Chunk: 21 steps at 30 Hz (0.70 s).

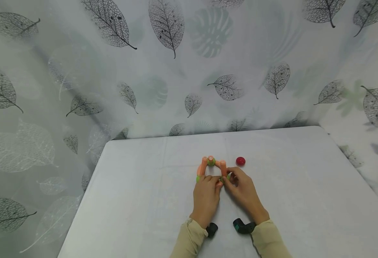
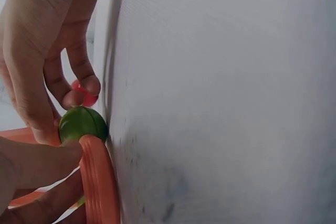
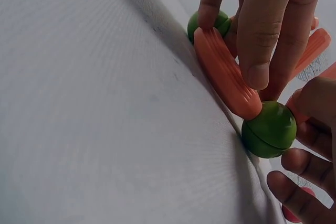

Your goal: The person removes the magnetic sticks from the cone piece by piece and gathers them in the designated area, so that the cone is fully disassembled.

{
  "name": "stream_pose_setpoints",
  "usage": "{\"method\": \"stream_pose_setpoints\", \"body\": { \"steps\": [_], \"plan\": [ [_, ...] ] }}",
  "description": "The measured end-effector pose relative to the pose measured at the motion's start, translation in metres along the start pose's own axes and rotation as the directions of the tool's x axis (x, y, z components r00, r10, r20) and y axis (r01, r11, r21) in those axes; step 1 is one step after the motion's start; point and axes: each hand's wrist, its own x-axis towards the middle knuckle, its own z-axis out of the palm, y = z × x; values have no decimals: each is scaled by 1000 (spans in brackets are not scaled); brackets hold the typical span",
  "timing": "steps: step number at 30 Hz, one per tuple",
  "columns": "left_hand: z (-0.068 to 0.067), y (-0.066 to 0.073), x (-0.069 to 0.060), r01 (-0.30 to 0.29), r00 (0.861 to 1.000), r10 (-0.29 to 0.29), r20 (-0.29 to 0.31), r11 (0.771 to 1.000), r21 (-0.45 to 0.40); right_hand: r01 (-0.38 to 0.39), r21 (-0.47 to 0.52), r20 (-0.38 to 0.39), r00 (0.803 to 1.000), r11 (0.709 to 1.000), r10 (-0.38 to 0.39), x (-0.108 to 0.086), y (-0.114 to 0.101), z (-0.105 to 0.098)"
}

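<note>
Orange ridged rods (image 1: 204,166) and green balls (image 1: 211,162) form a small toy frame on the table, with two rods standing up from it. My left hand (image 1: 206,195) pinches a curved orange rod (image 3: 226,72) at the near side of the frame. One end of that rod meets a grooved green ball (image 3: 269,129); a second green ball (image 3: 193,24) sits by its other end. At the near right corner, my right hand (image 1: 244,191) holds the grooved ball between thumb and fingers, beside an upright orange rod (image 1: 223,168). Fingers partly hide the joints.
A red ball-like piece (image 1: 240,161) lies on the table just beyond the right hand. The white-covered table (image 1: 143,200) stretches out on both sides. A leaf-patterned curtain (image 1: 189,71) hangs behind its far edge. Black devices (image 1: 244,226) are worn at the wrists.
</note>
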Motion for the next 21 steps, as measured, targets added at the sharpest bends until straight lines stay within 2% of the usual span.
{"method": "stream_pose_setpoints", "body": {
  "steps": [7,14,21],
  "plan": [
    [-1,-2,0,-1,1000,1,-12,1000,-27,18,-14,19,1000,1000,-18,0,0,0],
    [0,-3,0,-9,1000,9,-19,999,-36,1,-43,42,999,999,1,0,-3,-2],
    [2,-3,-1,-14,1000,13,-27,999,-35,-15,-24,64,998,1000,17,0,-4,-3]
  ]
}}
